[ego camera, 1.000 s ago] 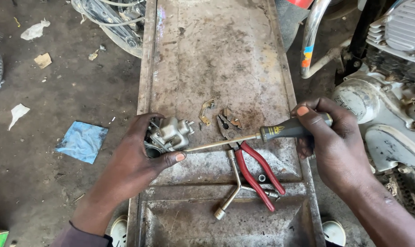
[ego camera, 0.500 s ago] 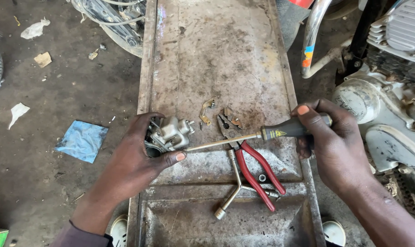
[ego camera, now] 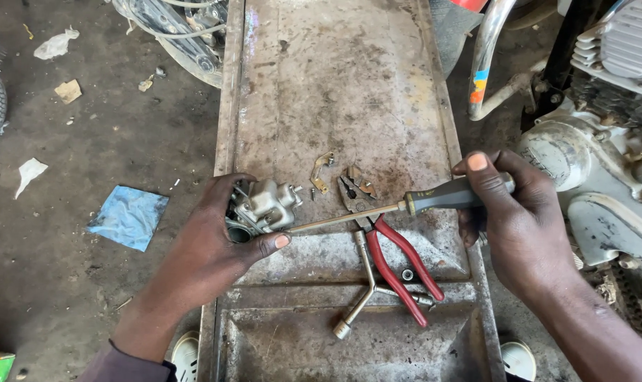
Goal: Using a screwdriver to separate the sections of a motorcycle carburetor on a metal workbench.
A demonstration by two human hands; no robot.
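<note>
Motorcycle engine [ego camera: 604,134] occupies the right edge of view; a dented, rusty metal tray [ego camera: 335,92] runs down the middle over a dirt floor.

Left hand [ego camera: 207,251] is wrapped around a small cast-metal carburetor [ego camera: 264,205], fingers over the far side, thumb pressing from below. The part sits just above the tray's near section, at its left rim. Right hand [ego camera: 512,219] is clenched on the dark handle of a screwdriver [ego camera: 398,209]; the shaft runs leftward and its tip meets the carburetor body on the side near the thumb.

On the tray below the shaft: red-handled pliers [ego camera: 391,255], crossing a three-armed socket wrench [ego camera: 367,286]. A bent brass bracket [ego camera: 322,172] lies just beyond the shaft.

Handling, judged:
- Carburetor: dense for its size, rigid, uneven in shape. Likely oily, so apt to slip. Protruding fittings and thin stems look breakable.
- Best hold: the solid main casting, palm around it, as shown. Avoid the small protruding parts.
- Screwdriver: stiff, light. The handle gives grip; the shaft could skid off a worn screw head toward the thumb.
- Bracket: small, light, easily lost among the tray's grime.
</note>
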